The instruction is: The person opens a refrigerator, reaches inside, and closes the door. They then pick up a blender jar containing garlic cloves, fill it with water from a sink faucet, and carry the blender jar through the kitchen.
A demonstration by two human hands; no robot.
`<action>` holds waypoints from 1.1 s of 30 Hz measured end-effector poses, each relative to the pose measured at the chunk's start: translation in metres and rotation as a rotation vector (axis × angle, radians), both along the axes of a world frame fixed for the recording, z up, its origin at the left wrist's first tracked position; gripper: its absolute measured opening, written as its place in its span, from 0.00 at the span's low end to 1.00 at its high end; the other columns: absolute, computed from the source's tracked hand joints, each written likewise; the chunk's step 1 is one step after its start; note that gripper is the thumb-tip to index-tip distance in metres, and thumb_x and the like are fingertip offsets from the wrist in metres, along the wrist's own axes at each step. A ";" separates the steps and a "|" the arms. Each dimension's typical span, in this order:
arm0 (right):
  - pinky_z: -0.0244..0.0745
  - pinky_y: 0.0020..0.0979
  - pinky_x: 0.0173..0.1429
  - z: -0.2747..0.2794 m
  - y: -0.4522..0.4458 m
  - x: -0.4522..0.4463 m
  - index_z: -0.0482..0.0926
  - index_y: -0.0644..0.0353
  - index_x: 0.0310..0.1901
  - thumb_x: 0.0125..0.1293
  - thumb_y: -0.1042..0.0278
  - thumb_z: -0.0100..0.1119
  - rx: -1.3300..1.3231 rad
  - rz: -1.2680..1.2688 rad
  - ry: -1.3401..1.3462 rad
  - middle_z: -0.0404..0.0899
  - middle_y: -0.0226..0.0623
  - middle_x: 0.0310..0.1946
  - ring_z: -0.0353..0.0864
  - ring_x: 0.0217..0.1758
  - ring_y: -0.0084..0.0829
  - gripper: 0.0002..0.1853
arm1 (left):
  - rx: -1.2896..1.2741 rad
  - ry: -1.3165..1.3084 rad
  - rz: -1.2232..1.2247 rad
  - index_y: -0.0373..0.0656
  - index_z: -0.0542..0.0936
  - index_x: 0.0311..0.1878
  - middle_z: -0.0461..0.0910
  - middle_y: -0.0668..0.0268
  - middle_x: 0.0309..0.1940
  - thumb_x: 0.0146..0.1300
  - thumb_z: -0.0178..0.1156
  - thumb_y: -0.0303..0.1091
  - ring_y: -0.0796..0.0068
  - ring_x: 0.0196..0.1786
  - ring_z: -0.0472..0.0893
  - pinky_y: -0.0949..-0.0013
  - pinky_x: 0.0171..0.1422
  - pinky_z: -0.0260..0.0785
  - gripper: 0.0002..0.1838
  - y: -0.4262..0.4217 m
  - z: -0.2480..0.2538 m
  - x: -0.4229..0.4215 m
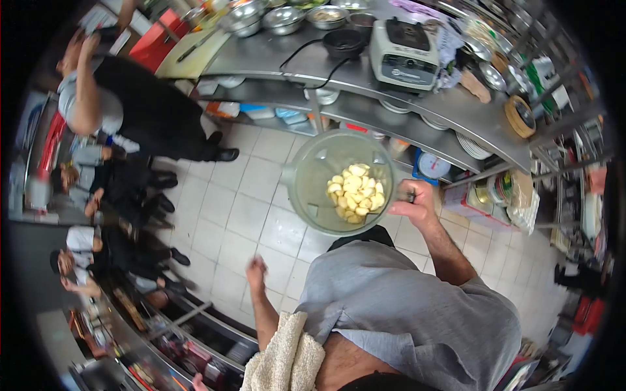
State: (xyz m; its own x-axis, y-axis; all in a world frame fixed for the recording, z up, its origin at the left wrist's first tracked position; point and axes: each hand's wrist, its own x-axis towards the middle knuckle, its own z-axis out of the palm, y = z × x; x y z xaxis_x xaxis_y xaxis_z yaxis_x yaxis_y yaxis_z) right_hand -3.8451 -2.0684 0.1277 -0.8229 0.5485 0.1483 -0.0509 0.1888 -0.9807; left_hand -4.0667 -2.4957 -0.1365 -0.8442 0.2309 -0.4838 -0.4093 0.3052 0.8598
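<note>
Pale tiled floor (248,215), steel counter (251,57)

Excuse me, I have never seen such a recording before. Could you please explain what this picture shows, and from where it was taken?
There is no machine arm here: a person works with bare hands. The camera is worn on the head and looks forward and down, so the wide lens bends the edges. The right hand grips the handle of a blender jug containing what look like peeled garlic cloves. The left hand is blurred, away from the jug. On the metal counter are a blender base, metal bowls and a cutting board with a knife.
</note>
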 end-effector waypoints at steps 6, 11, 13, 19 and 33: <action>0.51 0.24 0.17 0.015 -0.036 -0.058 0.71 0.61 0.14 0.37 0.64 0.69 0.017 0.331 -0.023 0.65 0.26 0.08 0.59 0.11 0.18 0.15 | 0.168 0.772 -0.105 0.34 0.75 0.36 0.71 0.68 0.25 0.54 0.56 0.25 0.79 0.26 0.68 0.77 0.30 0.62 0.07 0.137 0.289 0.007; 0.53 0.24 0.18 0.010 -0.047 -0.091 0.71 0.62 0.15 0.38 0.64 0.69 0.018 0.515 0.007 0.65 0.27 0.08 0.60 0.11 0.18 0.15 | -0.398 0.954 -0.661 0.34 0.75 0.35 0.75 0.58 0.29 0.51 0.53 0.23 0.65 0.31 0.77 0.67 0.33 0.70 0.07 0.180 0.318 0.027; 0.54 0.23 0.18 0.008 -0.053 -0.101 0.72 0.62 0.15 0.38 0.63 0.69 -0.008 0.553 0.020 0.65 0.28 0.08 0.61 0.11 0.18 0.15 | -0.659 0.942 -0.753 0.34 0.75 0.34 0.75 0.56 0.30 0.52 0.51 0.24 0.62 0.33 0.78 0.65 0.34 0.71 0.07 0.185 0.302 0.020; 0.58 0.22 0.20 0.000 -0.048 -0.121 0.75 0.65 0.19 0.39 0.62 0.69 0.056 0.633 0.043 0.70 0.30 0.11 0.65 0.14 0.17 0.15 | -0.981 0.764 -1.109 0.36 0.74 0.38 0.77 0.56 0.31 0.53 0.51 0.28 0.60 0.35 0.80 0.63 0.35 0.73 0.09 0.213 0.284 0.002; 0.61 0.22 0.21 -0.011 -0.036 -0.062 0.76 0.64 0.21 0.42 0.67 0.68 -0.025 0.242 -0.043 0.74 0.29 0.14 0.68 0.16 0.16 0.11 | -0.738 1.075 -1.247 0.38 0.76 0.28 0.78 0.56 0.27 0.51 0.52 0.30 0.59 0.31 0.80 0.62 0.33 0.72 0.06 0.262 0.266 0.001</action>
